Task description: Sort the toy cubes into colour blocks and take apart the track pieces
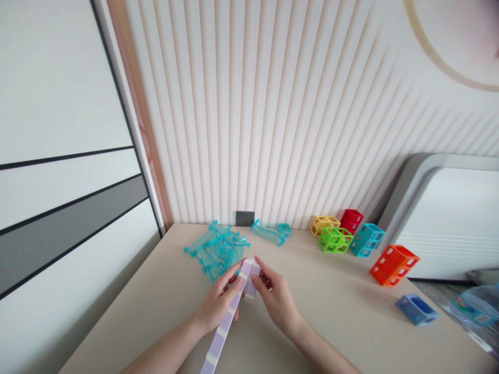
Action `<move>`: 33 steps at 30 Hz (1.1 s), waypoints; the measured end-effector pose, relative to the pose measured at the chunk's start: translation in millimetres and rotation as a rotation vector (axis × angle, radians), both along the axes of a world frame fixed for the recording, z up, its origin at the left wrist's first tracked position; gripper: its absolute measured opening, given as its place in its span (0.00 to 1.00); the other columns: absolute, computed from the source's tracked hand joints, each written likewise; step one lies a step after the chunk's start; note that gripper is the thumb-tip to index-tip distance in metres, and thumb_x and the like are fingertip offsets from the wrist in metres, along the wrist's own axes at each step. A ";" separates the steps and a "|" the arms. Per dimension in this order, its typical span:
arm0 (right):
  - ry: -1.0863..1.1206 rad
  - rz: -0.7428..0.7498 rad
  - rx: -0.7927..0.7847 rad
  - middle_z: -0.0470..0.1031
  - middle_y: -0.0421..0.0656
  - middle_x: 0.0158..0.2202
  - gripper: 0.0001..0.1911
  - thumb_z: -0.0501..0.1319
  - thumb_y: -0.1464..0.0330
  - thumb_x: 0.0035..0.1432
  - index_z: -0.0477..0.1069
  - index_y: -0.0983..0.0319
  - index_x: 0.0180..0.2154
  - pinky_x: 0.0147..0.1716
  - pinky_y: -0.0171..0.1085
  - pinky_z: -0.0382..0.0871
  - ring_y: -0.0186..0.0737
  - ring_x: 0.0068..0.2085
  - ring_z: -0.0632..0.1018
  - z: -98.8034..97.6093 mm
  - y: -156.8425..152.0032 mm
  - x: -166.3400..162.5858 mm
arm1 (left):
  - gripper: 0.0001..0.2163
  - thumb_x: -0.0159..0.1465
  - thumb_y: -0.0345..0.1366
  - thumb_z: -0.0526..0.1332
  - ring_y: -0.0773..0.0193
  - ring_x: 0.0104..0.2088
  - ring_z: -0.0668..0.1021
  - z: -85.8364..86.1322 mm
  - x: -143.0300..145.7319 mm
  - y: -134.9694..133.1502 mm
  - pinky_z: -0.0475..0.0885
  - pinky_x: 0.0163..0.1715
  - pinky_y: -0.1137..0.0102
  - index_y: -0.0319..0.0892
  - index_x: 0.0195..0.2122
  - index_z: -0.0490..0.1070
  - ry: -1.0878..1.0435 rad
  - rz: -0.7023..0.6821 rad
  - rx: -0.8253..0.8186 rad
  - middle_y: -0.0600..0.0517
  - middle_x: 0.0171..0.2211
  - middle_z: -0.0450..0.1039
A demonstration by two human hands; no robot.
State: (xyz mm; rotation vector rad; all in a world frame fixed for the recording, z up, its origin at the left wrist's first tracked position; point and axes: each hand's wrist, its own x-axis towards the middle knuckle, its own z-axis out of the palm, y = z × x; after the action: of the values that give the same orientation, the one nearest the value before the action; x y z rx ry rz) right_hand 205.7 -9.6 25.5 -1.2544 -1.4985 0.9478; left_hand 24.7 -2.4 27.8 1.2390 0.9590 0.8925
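Note:
A long, narrow lilac strip with white bands (pixel 223 329) slants up from the bottom of the view to my fingertips. My left hand (pixel 219 302) grips its upper part, thumb on top. Beside it, a shorter lilac piece (pixel 253 280) is pinched between the thumb and fingers of my right hand (pixel 277 297). The two pieces meet or nearly touch at their upper ends; I cannot tell whether they are joined. Just beyond my hands lies a heap of clear turquoise plastic track-like pieces (pixel 222 248).
More turquoise pieces (pixel 273 232) lie by the wall below a dark socket (pixel 245 218). On the table's right stand yellow (pixel 325 224), green (pixel 335 240), red (pixel 351 221), teal (pixel 367 240), orange (pixel 394 265) and blue (pixel 417 310) open-frame blocks. A clear plastic package (pixel 477 306) is at far right.

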 end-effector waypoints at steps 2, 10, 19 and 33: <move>-0.066 -0.020 0.026 0.76 0.40 0.32 0.30 0.60 0.56 0.65 0.67 0.64 0.63 0.31 0.34 0.67 0.35 0.29 0.70 3.6 -1.8 -0.6 | 0.35 0.62 0.58 0.62 0.66 0.22 0.78 -0.3 -0.2 0.2 0.71 0.13 0.75 0.49 0.67 0.61 -0.015 0.022 -0.009 0.52 0.35 0.72; -0.289 -0.048 0.293 0.77 0.41 0.34 0.21 0.56 0.65 0.69 0.70 0.58 0.61 0.32 0.32 0.72 0.36 0.31 0.76 2.4 -4.9 0.9 | 0.40 0.57 0.60 0.66 0.69 0.16 0.70 14.9 -0.4 -2.2 0.69 0.10 0.75 0.46 0.66 0.63 -0.043 0.063 -0.110 0.59 0.24 0.65; -0.738 -0.089 0.688 0.80 0.47 0.41 0.20 0.51 0.68 0.73 0.65 0.58 0.63 0.38 0.40 0.72 0.44 0.37 0.78 12.9 1.5 13.4 | 0.43 0.58 0.61 0.64 0.70 0.10 0.70 13.0 -7.8 0.3 0.63 0.10 0.78 0.43 0.69 0.56 -0.139 0.006 -0.187 0.57 0.19 0.73; -1.003 0.034 0.950 0.78 0.49 0.54 0.19 0.49 0.71 0.74 0.70 0.57 0.60 0.46 0.43 0.68 0.43 0.47 0.77 45.3 5.5 46.9 | 0.32 0.64 0.56 0.60 0.71 0.09 0.68 1.5 -11.0 4.6 0.55 0.08 0.78 0.41 0.63 0.60 -0.269 -0.184 -0.244 0.59 0.20 0.72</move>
State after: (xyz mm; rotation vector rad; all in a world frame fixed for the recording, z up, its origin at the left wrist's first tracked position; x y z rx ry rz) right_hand 252.6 -4.1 70.8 -0.9547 -2.2968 -0.5295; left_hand 13.7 2.1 29.3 0.9542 0.7035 0.7501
